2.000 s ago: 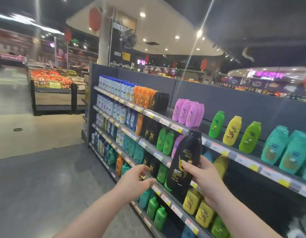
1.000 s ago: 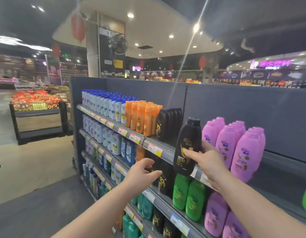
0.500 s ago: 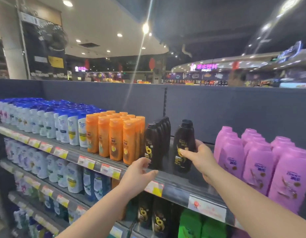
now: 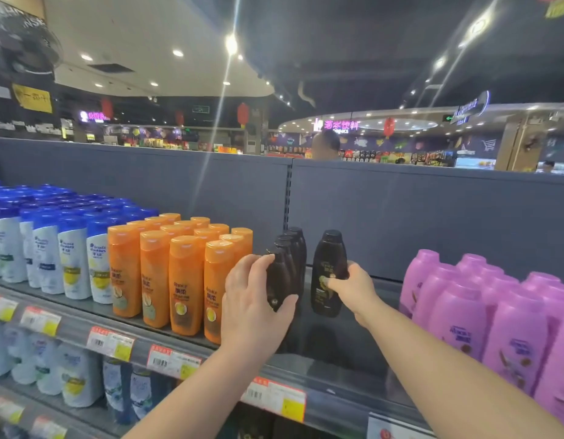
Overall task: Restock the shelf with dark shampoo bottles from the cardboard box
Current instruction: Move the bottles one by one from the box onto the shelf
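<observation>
The right hand (image 4: pixel 353 289) grasps a dark shampoo bottle (image 4: pixel 327 264) around its middle, with the thumb across the front label and the fingers curled behind. The bottle stands upright in the open gap on the top shelf (image 4: pixel 344 353). Its long axis runs vertically, the black cap points to 12 o'clock and the label faces the camera. Its base is at or just above the shelf surface; I cannot tell whether it touches.

At 9 o'clock from this bottle, just beside it with a narrow gap between, a row of matching dark bottles (image 4: pixel 294 248) runs back toward the grey back panel (image 4: pixel 416 217). All of them are upright with their caps up. The left hand (image 4: pixel 255 308) grips the front bottle (image 4: pixel 279 280) of that row, fingers wrapped over its left shoulder and the thumb pressed on its lower right side.

Further along at 9 o'clock, a block of orange bottles (image 4: pixel 185 280) touches the left hand's side of the row. Beyond them stand white bottles with blue caps (image 4: pixel 49 251). At 3 o'clock from the held bottle, well apart across bare shelf, stands a group of pink bottles (image 4: pixel 502 318). Price tags (image 4: pixel 173 361) line the shelf's front edge at 6 o'clock, and more bottles fill the shelf below (image 4: pixel 71 375).
</observation>
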The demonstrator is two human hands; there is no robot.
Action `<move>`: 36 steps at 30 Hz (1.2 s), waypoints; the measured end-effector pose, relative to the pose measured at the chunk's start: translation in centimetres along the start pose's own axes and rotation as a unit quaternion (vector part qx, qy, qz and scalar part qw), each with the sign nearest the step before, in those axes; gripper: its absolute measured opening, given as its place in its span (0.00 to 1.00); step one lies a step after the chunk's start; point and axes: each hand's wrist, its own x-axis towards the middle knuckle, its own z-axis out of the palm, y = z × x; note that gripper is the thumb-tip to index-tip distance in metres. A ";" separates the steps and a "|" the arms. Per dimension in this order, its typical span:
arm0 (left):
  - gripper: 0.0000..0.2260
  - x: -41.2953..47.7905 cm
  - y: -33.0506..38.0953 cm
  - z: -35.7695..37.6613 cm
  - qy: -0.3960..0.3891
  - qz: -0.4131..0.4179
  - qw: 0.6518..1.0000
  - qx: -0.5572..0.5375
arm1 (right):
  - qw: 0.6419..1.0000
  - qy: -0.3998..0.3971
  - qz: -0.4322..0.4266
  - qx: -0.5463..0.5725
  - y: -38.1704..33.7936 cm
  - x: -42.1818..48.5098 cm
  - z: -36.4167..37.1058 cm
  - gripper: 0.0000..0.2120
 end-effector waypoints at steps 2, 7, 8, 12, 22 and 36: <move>0.32 0.4 -0.2 0.6 -0.014 -0.011 1.000 -0.012 | 1.000 0.005 0.011 -0.009 0.5 0.9 0.5 0.20; 0.43 -0.1 -1.1 2.2 -0.067 -0.036 0.996 -0.054 | 0.999 0.004 0.038 -0.012 2.1 2.5 0.9 0.23; 0.45 -0.2 -1.3 2.3 -0.070 -0.040 0.995 -0.063 | 0.999 0.000 0.041 -0.007 2.4 2.7 0.9 0.23; 0.49 -0.8 -2.4 2.6 -0.067 -0.060 0.995 -0.047 | 0.997 -0.014 0.061 -0.041 3.5 3.0 1.1 0.26; 0.48 -1.7 -4.3 3.3 -0.089 -0.077 0.991 -0.059 | 0.993 -0.014 0.059 -0.098 4.1 3.6 2.1 0.22; 0.47 -1.7 -4.4 3.4 -0.091 -0.083 0.991 -0.049 | 0.991 -0.020 0.066 -0.111 4.4 4.3 2.3 0.24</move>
